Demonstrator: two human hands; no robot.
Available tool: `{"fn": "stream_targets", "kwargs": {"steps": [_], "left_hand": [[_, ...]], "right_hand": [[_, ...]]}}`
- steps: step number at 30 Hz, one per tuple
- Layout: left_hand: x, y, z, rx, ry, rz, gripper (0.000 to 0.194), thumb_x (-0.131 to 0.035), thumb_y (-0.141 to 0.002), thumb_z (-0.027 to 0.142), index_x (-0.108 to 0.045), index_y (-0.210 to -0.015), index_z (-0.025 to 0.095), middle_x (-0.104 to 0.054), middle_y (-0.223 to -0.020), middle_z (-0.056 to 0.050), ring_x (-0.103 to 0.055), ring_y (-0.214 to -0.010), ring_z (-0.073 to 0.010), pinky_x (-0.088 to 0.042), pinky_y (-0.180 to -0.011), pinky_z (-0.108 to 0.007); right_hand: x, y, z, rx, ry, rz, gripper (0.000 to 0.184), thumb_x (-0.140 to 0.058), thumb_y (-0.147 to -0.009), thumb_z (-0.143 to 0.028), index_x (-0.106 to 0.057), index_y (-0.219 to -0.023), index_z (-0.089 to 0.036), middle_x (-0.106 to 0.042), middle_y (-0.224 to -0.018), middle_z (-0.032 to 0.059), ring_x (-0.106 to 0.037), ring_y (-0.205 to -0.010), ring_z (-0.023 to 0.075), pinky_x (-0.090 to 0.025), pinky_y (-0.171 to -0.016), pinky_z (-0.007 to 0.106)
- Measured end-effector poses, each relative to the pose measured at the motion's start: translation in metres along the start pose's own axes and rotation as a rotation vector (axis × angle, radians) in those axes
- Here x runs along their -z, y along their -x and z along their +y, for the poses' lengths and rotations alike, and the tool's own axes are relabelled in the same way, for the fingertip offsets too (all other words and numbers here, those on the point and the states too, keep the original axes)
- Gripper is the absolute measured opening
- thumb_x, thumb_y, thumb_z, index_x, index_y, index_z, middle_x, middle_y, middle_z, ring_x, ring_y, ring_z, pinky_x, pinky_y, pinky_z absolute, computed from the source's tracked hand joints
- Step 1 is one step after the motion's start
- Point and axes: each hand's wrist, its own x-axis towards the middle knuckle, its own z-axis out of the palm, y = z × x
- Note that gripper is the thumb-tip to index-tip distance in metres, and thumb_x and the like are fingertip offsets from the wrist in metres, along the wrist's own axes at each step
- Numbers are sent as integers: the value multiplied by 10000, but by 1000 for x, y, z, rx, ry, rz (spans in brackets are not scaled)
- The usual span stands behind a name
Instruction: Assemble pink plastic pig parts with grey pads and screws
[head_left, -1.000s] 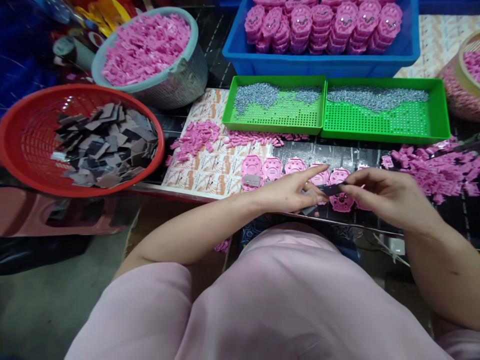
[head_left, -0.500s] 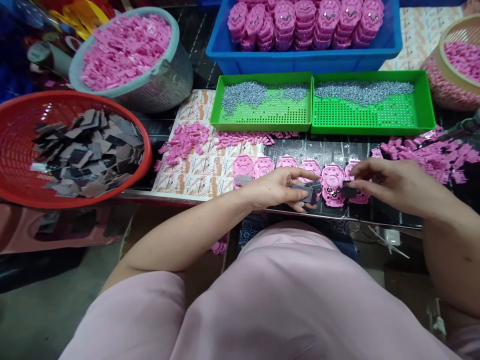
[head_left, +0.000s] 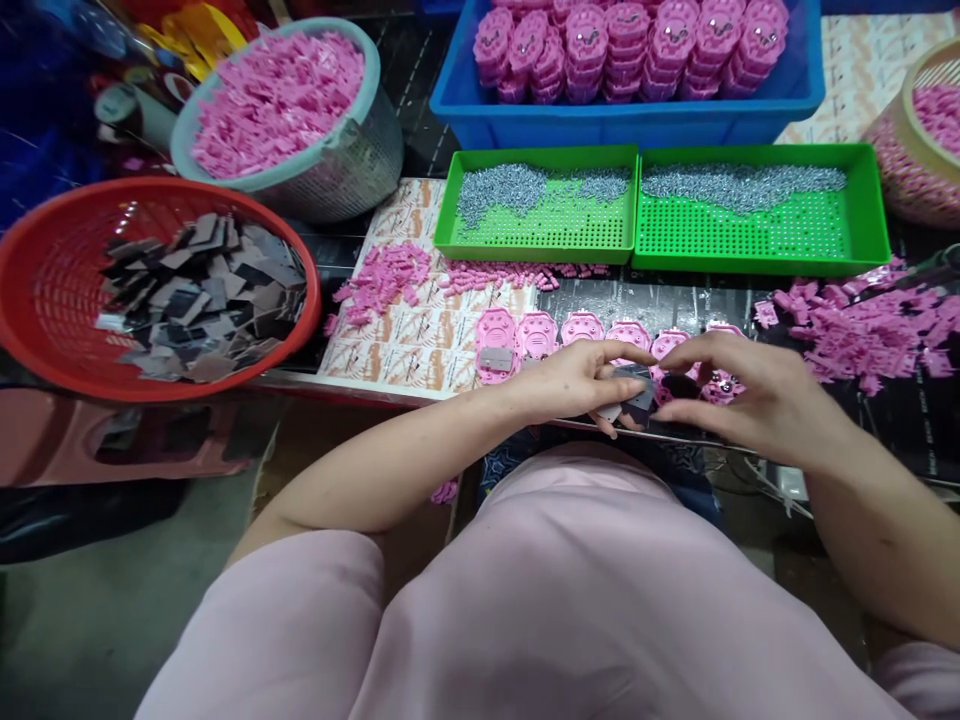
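My left hand (head_left: 581,385) is closed round a few thin grey plates (head_left: 639,392), pinched under the thumb. My right hand (head_left: 757,395) curves in from the right, a dark flat plate (head_left: 679,388) between its thumb and fingertips. That plate is over one of several pink plastic casings (head_left: 628,338) lined up along the table edge; the fingers partly cover this casing. Beneath the right hand, the rightmost casing (head_left: 724,330) shows small shiny metal parts. At the row's left end, a grey plate (head_left: 496,358) lies on a pink casing (head_left: 495,328).
A red basket (head_left: 311,330) of similar plates stands left. Behind the row are two green trays (head_left: 540,252) of small metal pieces and a blue bin (head_left: 630,125) of stacked pink casings. Loose pink parts (head_left: 877,325) lie right; a pale basket (head_left: 360,170) holds more.
My right hand has moved left with a dark plate, from the rightmost casing to the one beside it, close to my left hand. The whole view has shifted slightly.
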Motion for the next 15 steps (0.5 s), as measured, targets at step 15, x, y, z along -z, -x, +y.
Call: {"fn": "stream_targets", "kwargs": {"steps": [15], "left_hand": [[15,24,15,-92,-123,109,498,-753,-787,378,-619,-1199,131,-711,-738,-37,-713,-694,-158,-572,-597,-228]], "right_hand": [[25,57,32,-253,134,182,237,-693,-829,-318,-666,-1064,-320,-687,-1106,21,-669,-997,248,-562,-889,452]]}}
